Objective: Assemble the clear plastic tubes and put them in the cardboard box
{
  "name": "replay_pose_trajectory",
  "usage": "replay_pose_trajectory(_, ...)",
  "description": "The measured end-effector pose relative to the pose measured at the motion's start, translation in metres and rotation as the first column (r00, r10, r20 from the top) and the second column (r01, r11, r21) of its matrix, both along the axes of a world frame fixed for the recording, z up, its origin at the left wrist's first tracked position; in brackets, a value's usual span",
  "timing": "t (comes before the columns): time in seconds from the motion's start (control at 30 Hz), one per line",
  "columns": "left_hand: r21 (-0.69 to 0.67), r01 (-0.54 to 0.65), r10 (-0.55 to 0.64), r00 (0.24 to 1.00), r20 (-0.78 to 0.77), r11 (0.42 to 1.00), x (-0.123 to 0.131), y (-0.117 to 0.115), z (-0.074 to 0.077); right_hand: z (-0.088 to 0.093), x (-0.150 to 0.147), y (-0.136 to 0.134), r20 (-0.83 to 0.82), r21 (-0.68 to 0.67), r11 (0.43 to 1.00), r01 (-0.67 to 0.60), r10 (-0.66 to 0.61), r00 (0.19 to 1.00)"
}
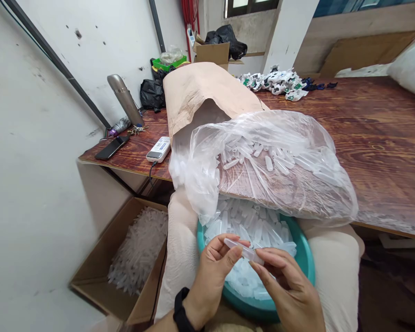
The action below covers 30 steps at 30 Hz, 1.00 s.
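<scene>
Between my two hands is a small translucent plastic tube (241,247), tilted down to the right. My left hand (216,258), with a black band on the wrist, pinches its left part between thumb and fingers. The fingertips of my right hand (287,279) are closed on its right end. Right below, a teal basin (306,258) rests between the legs, holding many similar plastic pieces (252,226). Above the basin, a clear plastic bag (318,193) lies open on the table edge with more tubes (280,159) in it.
On the left floor stands a cardboard box (93,272) full of clear pieces. The wooden table (383,138) carries a brown paper sack (207,87), a phone (112,147), a white device with a cable (159,149), keys, a metal flask (126,99) and a pile of white parts (280,83).
</scene>
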<state>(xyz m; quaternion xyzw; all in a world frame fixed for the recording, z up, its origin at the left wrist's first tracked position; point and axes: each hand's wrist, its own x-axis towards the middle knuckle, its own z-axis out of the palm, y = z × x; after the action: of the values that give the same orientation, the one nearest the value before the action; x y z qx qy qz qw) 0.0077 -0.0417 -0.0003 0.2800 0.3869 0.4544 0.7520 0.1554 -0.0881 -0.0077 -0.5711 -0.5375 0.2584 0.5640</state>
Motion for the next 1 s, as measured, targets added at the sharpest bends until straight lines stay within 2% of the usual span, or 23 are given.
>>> replay_pose_trajectory(0.13,0.023,0.013,-0.012,1.0,-0.018,1.0,0.0,-0.001,0.003,-0.003,-0.002,-0.002,-0.073,-0.057,0.998,0.023,-0.027,0.997)
replay_pose_trajectory(0.2,0.072,0.045,-0.041,0.997,-0.062,0.996,-0.001,0.0,0.004,-0.005,-0.002,-0.002,-0.158,-0.182,0.983,-0.001,-0.028,0.987)
replay_pose_trajectory(0.3,0.116,0.051,-0.038,0.992,-0.117,0.992,-0.003,0.0,0.003,-0.006,-0.002,-0.002,-0.253,-0.359,0.929,-0.093,-0.001,0.967)
replay_pose_trajectory(0.37,0.09,0.017,-0.008,0.995,-0.101,0.996,-0.003,0.0,0.0,-0.007,-0.002,-0.002,-0.219,-0.35,0.929,-0.118,0.042,0.975)
replay_pose_trajectory(0.5,0.049,0.009,-0.005,0.997,-0.081,0.999,-0.003,0.0,-0.003,-0.008,0.0,-0.002,-0.029,-0.274,0.953,-0.13,0.127,0.992)
replay_pose_trajectory(0.6,0.096,0.058,-0.047,0.993,-0.11,0.994,-0.004,-0.001,0.0,-0.007,0.002,-0.004,-0.009,-0.337,0.912,-0.234,0.246,0.969)
replay_pose_trajectory(0.73,0.122,0.081,-0.064,0.989,-0.135,0.989,-0.004,-0.001,0.002,-0.005,0.005,-0.006,0.019,-0.395,0.889,-0.232,0.26,0.965)
replay_pose_trajectory(0.87,0.126,0.098,-0.079,0.986,-0.146,0.987,-0.004,-0.001,0.002,-0.006,0.006,-0.007,-0.11,-0.445,0.813,-0.375,0.366,0.924)
replay_pose_trajectory(0.9,0.124,0.1,-0.082,0.987,-0.141,0.987,-0.003,-0.001,0.002,-0.007,0.007,-0.007,-0.087,-0.442,0.823,-0.358,0.357,0.93)
replay_pose_trajectory(1.0,0.123,0.109,-0.091,0.985,-0.146,0.986,-0.003,-0.001,0.002,-0.011,0.01,-0.007,0.134,-0.352,0.913,-0.207,0.268,0.954)
